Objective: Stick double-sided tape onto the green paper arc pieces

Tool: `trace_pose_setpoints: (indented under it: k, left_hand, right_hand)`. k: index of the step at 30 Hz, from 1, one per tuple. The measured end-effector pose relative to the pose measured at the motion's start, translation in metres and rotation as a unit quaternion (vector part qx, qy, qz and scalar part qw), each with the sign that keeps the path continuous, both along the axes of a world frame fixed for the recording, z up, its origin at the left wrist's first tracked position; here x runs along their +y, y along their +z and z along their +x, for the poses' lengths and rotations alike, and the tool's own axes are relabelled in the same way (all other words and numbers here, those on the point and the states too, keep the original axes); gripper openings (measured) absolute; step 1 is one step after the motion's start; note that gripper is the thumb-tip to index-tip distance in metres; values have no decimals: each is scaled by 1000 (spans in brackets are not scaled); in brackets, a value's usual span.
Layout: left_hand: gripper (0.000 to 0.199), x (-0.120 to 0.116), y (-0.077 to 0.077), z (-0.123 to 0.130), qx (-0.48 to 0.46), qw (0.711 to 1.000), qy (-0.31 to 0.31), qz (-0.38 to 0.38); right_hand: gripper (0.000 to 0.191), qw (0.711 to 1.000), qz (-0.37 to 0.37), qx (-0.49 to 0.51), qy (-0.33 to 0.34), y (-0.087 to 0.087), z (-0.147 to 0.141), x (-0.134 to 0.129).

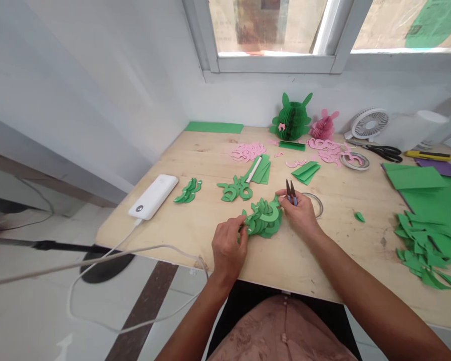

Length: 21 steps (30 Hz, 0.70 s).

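Observation:
A bunch of curved green paper cut-outs (265, 219) lies between my hands near the table's front edge. My left hand (229, 245) pinches the left end of the bunch. At the upper right end, the thumb and fingertips of my right hand (298, 210) grip a green piece. Small scissors (291, 193) with dark blades pointing up also rest in my right hand. Smaller groups of green cut-outs lie at the left (189, 190) and just behind the bunch (235, 189). A white pen (253, 169) lies on folded green paper (262, 173).
A white power bank (154, 196) with a cable sits at left. Pink cut-outs (248, 151), a green paper figure (292, 120), a pink one (324, 125) and a fan (370, 124) stand or lie behind. Green scraps (423, 248) and black-handled scissors (385, 151) are at right.

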<state>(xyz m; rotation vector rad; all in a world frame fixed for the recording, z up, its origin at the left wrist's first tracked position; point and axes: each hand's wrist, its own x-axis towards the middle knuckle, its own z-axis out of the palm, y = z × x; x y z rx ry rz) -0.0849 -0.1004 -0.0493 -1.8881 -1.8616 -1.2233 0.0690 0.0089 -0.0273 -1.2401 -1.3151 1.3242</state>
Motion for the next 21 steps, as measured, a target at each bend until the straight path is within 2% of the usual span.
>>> trace_pose_setpoints:
  k: [6,15,21]
  left_hand:
    - [14,2,4,-10,0,1000,15,1]
    - [16,3,4,-74,17,986,163,-9]
    - [23,17,4,-107,31,970,222,-94]
  right_hand:
    - [23,1000,3,0,2,0,0,0]
    - [25,1000,3,1,7,-3,1,-1]
    - [24,1000,4,11,6,-4,0,-1]
